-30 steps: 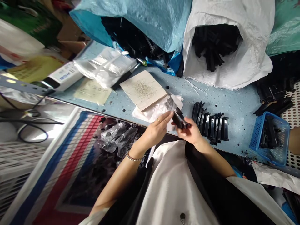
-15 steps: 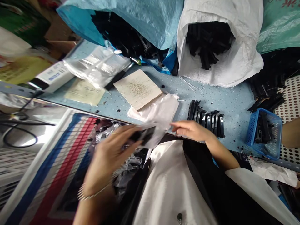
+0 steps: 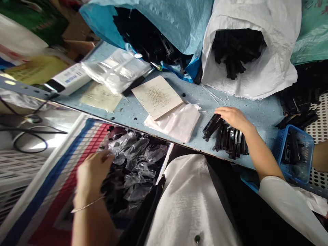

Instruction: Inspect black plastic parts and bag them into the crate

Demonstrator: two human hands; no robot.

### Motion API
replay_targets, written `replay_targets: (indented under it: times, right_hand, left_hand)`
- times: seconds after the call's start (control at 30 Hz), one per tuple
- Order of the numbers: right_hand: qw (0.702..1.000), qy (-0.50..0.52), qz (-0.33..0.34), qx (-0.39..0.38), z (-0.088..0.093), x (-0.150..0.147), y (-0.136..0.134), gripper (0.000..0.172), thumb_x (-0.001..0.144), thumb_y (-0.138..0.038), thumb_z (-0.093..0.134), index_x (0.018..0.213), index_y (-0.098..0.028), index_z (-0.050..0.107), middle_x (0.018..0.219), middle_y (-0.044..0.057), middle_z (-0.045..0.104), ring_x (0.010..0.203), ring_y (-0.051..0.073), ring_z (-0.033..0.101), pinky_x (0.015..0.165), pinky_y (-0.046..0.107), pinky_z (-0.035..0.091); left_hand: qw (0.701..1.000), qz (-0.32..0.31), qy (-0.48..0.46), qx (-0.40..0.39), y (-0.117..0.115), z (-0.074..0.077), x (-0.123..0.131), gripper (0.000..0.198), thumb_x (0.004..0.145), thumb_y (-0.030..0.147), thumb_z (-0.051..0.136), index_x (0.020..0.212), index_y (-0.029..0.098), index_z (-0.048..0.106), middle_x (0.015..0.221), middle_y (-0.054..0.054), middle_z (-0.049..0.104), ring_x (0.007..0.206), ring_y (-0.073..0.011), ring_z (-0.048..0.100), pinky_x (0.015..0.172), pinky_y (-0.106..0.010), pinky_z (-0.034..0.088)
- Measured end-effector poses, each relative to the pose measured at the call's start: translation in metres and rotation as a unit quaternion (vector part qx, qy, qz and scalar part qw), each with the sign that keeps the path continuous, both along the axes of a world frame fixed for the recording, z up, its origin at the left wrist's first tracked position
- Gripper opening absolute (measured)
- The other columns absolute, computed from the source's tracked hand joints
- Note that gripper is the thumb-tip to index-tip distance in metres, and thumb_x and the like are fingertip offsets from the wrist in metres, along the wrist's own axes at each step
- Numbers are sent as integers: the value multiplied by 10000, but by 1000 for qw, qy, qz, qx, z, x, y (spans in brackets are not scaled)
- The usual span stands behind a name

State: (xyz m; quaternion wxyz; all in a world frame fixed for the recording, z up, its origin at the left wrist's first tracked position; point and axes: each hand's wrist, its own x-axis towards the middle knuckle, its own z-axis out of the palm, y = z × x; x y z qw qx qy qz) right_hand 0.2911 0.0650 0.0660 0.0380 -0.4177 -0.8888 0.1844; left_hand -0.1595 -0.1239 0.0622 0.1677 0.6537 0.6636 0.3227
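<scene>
My right hand is closed on the far end of a black plastic part, which sits tilted at the left of a row of similar black parts on the blue tabletop. Over the crate at lower left is my left hand. Its fingers are curled and smeared by motion, so I cannot see whether they hold anything. Beside it lie several black parts in clear plastic bags. A stack of clear bags lies at the table's front edge, partly under a speckled square board.
A blue sack and a white sack, both holding black parts, stand at the back. To the right, a blue basket contains black parts, with another person's arm beside it. Bundled clear bags lie left.
My left hand has moved down and left over the crate, and the bag with a dark part is no longer visible in it. My right hand has moved from the bags to the black parts.
</scene>
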Motion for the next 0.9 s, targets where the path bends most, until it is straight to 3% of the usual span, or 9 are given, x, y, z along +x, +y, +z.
replay_targets:
  times: [0.13, 0.23, 0.3, 0.47, 0.63, 0.7, 0.77, 0.83, 0.9]
  right_hand:
    - [980, 156, -106, -66, 6, -1, -15, 333, 965, -318, 579, 1264, -288, 721, 1277, 32, 727, 1151, 279, 685, 1014, 445, 547]
    - [933, 269, -182, -156, -5, -17, -31, 363, 907, -440, 676, 1207, -245, 738, 1167, 42, 763, 1103, 278, 704, 1026, 458, 546]
    - [888, 333, -225, -224, -11, -28, -44, 406, 883, -489, 706, 1189, -223, 734, 1128, 53, 769, 1063, 266, 717, 994, 449, 566]
    - [751, 465, -252, -397, -15, -54, -69, 460, 802, -556, 801, 1068, -190, 722, 1027, 88, 774, 938, 248, 748, 874, 416, 612]
    - [659, 540, -226, -472, -29, -100, -71, 411, 761, -582, 808, 900, -219, 676, 963, 67, 769, 1058, 276, 732, 929, 444, 592]
    - [643, 553, -240, -472, -40, -119, -67, 386, 759, -575, 786, 877, -233, 653, 962, 59, 762, 1106, 272, 712, 974, 447, 574]
    - [653, 550, -274, -442, -49, -128, -65, 349, 755, -541, 775, 858, -238, 635, 964, 54, 754, 1130, 261, 692, 986, 420, 564]
    - [673, 536, -299, -413, -51, -123, -70, 326, 773, -519, 757, 869, -233, 633, 966, 58, 752, 1115, 252, 685, 952, 390, 569]
    - [675, 521, -288, -435, -48, -107, -81, 326, 798, -520, 740, 882, -219, 646, 947, 67, 753, 1013, 237, 708, 860, 363, 587]
  left_hand:
    - [999, -31, 3, 28, 40, -43, 82, 190, 945, 276, 578, 962, 185, 743, 960, -99, 732, 900, -235, 696, 860, -400, 609]
    - [994, -107, 27, 19, 74, -61, 146, 156, 931, 239, 607, 929, 139, 727, 1061, -162, 706, 975, -280, 671, 886, -459, 602]
    - [994, -110, 21, -11, 93, -66, 165, 154, 921, 196, 592, 831, 143, 705, 1013, -158, 691, 951, -280, 658, 880, -466, 591]
    - [974, -41, -140, -172, 117, -62, 137, 218, 836, 342, 710, 711, 173, 657, 730, -35, 646, 661, -172, 586, 627, -313, 497]
    - [936, -58, -247, -243, 119, -57, 123, 105, 809, 273, 681, 796, 171, 699, 674, -6, 669, 594, -139, 575, 566, -270, 441]
    - [947, -52, -239, -209, 115, -57, 125, 67, 801, 222, 673, 843, 171, 687, 742, -28, 705, 651, -159, 627, 606, -283, 495]
    - [974, -71, -177, -125, 110, -55, 124, 104, 846, 161, 583, 861, 174, 686, 859, -75, 742, 809, -205, 689, 737, -342, 564]
    - [990, -110, -73, -38, 106, -53, 119, 269, 881, 88, 460, 898, 167, 716, 1005, -125, 756, 1004, -250, 698, 906, -428, 575]
    - [991, -137, 5, 9, 106, -50, 113, 378, 900, 58, 393, 1029, 142, 739, 1173, -163, 734, 1137, -272, 675, 1006, -474, 561]
